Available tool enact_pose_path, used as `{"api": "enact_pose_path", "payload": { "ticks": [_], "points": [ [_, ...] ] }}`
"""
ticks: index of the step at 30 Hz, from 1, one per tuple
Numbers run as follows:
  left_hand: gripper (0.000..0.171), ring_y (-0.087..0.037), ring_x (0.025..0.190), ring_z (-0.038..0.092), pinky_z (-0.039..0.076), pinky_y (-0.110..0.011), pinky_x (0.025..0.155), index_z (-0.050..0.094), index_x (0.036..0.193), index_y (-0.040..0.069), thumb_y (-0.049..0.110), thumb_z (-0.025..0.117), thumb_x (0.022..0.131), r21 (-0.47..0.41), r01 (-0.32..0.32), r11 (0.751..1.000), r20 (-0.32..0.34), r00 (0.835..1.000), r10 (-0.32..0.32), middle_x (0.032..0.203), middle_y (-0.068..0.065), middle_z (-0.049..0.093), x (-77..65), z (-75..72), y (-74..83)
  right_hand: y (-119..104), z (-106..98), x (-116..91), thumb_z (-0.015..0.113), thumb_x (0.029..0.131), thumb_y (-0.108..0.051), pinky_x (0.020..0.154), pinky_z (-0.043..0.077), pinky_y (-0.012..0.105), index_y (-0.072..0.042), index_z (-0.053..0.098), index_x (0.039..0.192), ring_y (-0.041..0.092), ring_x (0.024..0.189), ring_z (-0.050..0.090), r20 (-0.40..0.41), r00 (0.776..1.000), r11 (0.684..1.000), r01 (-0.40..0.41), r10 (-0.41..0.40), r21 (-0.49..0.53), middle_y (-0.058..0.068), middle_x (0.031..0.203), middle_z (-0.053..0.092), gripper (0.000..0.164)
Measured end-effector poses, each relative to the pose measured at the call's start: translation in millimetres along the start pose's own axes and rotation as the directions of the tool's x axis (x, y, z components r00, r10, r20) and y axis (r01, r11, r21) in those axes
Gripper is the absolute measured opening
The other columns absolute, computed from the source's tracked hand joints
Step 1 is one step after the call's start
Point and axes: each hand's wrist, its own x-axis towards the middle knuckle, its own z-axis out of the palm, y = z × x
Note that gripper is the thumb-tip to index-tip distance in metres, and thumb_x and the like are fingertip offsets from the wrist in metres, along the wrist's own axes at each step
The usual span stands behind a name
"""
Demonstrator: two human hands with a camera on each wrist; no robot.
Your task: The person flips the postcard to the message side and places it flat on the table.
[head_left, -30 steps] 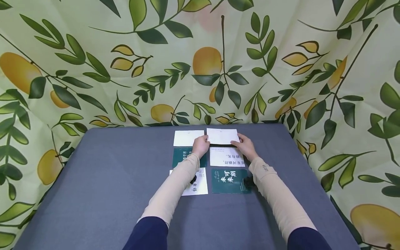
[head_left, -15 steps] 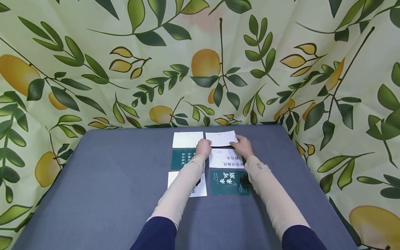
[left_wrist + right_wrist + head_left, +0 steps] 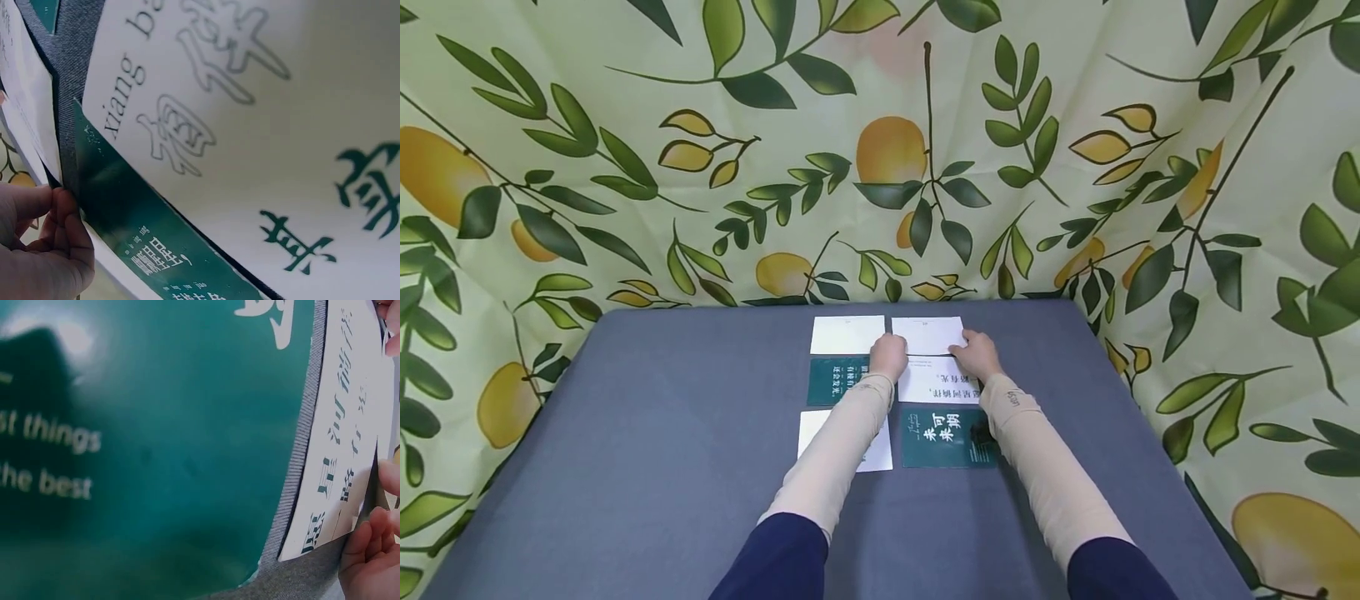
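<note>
Both hands are at a white card (image 3: 927, 335) in the back right of two columns of cards. My left hand (image 3: 889, 357) pinches its near left corner between thumb and fingers, also seen in the left wrist view, where the hand (image 3: 47, 240) shows at the lower left. On the card's right edge, my right hand (image 3: 978, 355) pinches the near corner. In the right wrist view a dark gap shows under the card by the right hand (image 3: 375, 550). Just nearer lies a white card with dark characters (image 3: 936, 380).
Left of the held card lies another white card (image 3: 847, 335). Nearer are a green card (image 3: 831, 381) and a white one (image 3: 880, 450), partly under the left sleeve. A green card with white characters (image 3: 943, 446) lies near the right forearm. A patterned curtain (image 3: 820, 167) hangs behind the grey table (image 3: 685, 433).
The held white card has come down toward the table and slightly nearer, now level with the white card on its left. The left hand has moved a little right and nearer.
</note>
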Motion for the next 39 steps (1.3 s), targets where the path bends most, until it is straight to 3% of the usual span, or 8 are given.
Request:
{"api": "enact_pose_path", "payload": {
  "ticks": [8, 11, 16, 20, 23, 27, 34, 39],
  "points": [
    [0.02, -0.027, 0.09, 0.066, 0.054, -0.04, 0.077, 0.073, 0.098, 0.007, 0.008, 0.055, 0.09, 0.052, 0.021, 0.998, 0.014, 1.0, -0.021, 0.096, -0.013, 0.07, 2.0, 1.1, -4.9, 0.7, 7.6, 2.4, 0.049, 0.095, -0.02, 0.112, 0.028, 0.047, 0.007, 0.036, 0.139, 0.038, 0.135, 0.033, -0.025, 1.0, 0.998, 0.016, -0.017, -0.055, 0.027, 0.14, 0.038, 0.053],
    [0.022, -0.028, 0.092, 0.064, 0.052, -0.04, 0.079, 0.072, 0.101, 0.008, 0.01, 0.053, 0.091, 0.058, 0.026, 0.998, 0.048, 0.998, -0.029, 0.101, -0.014, 0.068, 2.4, -0.8, -5.7, 0.2, 9.6, 2.9, 0.048, 0.095, -0.02, 0.112, 0.028, 0.047, 0.006, 0.035, 0.139, 0.038, 0.134, 0.033, -0.028, 0.999, 0.998, 0.021, -0.023, -0.062, 0.028, 0.14, 0.038, 0.053],
    [0.029, -0.031, 0.102, 0.057, 0.047, -0.043, 0.086, 0.065, 0.117, 0.008, 0.013, 0.05, 0.092, 0.016, 0.017, 1.0, 0.133, 0.991, -0.019, 0.116, -0.017, 0.06, 0.5, -6.9, -5.0, 1.4, 7.6, -0.7, 0.045, 0.095, -0.02, 0.112, 0.028, 0.047, 0.005, 0.034, 0.141, 0.038, 0.128, 0.037, -0.046, 0.998, 0.999, 0.038, -0.038, 0.0, 0.03, 0.136, 0.035, 0.053],
    [0.041, -0.035, 0.113, 0.051, 0.042, -0.048, 0.094, 0.053, 0.132, 0.008, 0.015, 0.05, 0.092, -0.081, 0.016, 0.997, 0.158, 0.987, -0.003, 0.129, -0.02, 0.053, -3.0, -15.1, -5.3, 2.5, 2.6, -5.3, 0.047, 0.095, -0.028, 0.095, 0.04, 0.045, 0.003, 0.041, 0.137, 0.032, 0.104, 0.045, -0.1, 0.993, 0.995, 0.076, -0.07, 0.059, 0.027, 0.122, 0.042, 0.053],
    [0.045, -0.036, 0.118, 0.048, 0.039, -0.05, 0.098, 0.048, 0.136, 0.008, 0.017, 0.049, 0.092, -0.141, 0.005, 0.99, 0.154, 0.988, 0.017, 0.134, -0.021, 0.049, -5.0, -22.2, -7.1, 0.3, -1.5, -7.1, 0.048, 0.095, -0.028, 0.076, 0.039, 0.04, 0.003, 0.045, 0.135, 0.028, 0.087, 0.043, -0.132, 0.987, 0.99, 0.106, -0.093, 0.098, 0.023, 0.103, 0.047, 0.051],
    [0.047, -0.035, 0.118, 0.046, 0.035, -0.048, 0.098, 0.047, 0.137, 0.008, 0.023, 0.049, 0.093, -0.189, -0.01, 0.982, 0.126, 0.991, 0.034, 0.136, -0.019, 0.048, -8.5, -33.4, -9.7, -6.4, -4.3, -11.7, 0.049, 0.095, -0.024, 0.066, 0.032, 0.032, 0.001, 0.048, 0.133, 0.023, 0.075, 0.04, -0.154, 0.981, 0.979, 0.143, -0.12, 0.147, 0.011, 0.082, 0.042, 0.045],
    [0.049, -0.032, 0.111, 0.043, 0.031, -0.046, 0.092, 0.046, 0.138, 0.009, 0.029, 0.052, 0.093, -0.259, -0.001, 0.966, 0.099, 0.995, 0.028, 0.129, -0.017, 0.05, -26.8, -55.7, -13.9, -23.2, 2.1, -30.1, 0.053, 0.094, -0.03, 0.062, 0.032, 0.027, -0.007, 0.052, 0.131, 0.018, 0.072, 0.04, -0.114, 0.984, 0.952, 0.16, -0.134, 0.261, 0.003, 0.082, 0.041, 0.044],
    [0.055, -0.033, 0.119, 0.036, 0.029, -0.046, 0.095, 0.042, 0.141, 0.011, 0.033, 0.053, 0.092, -0.292, 0.021, 0.956, 0.072, 0.997, 0.0, 0.132, -0.017, 0.045, -43.6, -67.4, -19.8, -36.6, 11.9, -40.2, 0.055, 0.093, -0.028, 0.059, 0.035, 0.026, -0.008, 0.053, 0.13, 0.021, 0.071, 0.046, -0.082, 0.986, 0.929, 0.162, -0.142, 0.334, 0.003, 0.08, 0.043, 0.042]
  ]
}}
